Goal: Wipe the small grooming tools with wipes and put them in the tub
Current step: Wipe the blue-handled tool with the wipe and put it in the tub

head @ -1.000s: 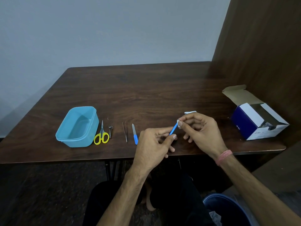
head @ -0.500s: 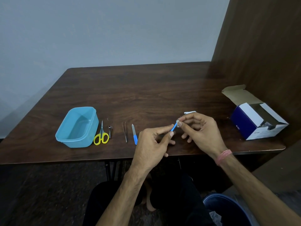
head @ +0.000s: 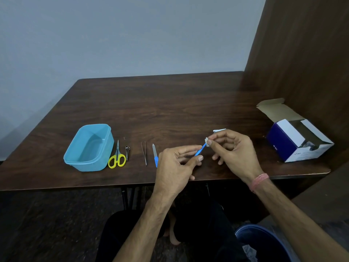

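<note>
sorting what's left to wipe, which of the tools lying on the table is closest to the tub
The yellow-handled scissors, lying right beside the blue tub. The nail clipper, tweezers and blue-handled file lie progressively farther right.

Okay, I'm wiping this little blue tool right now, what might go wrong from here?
1. The left hand only pinches the blue tool at its end, so the right hand's wipe could tug it loose.
2. Both hands work near the table edge; a dropped tool may fall to the floor.

White wipe (head: pixel 207 142) hides the blue tool's (head: pixel 199 150) tip.
</note>
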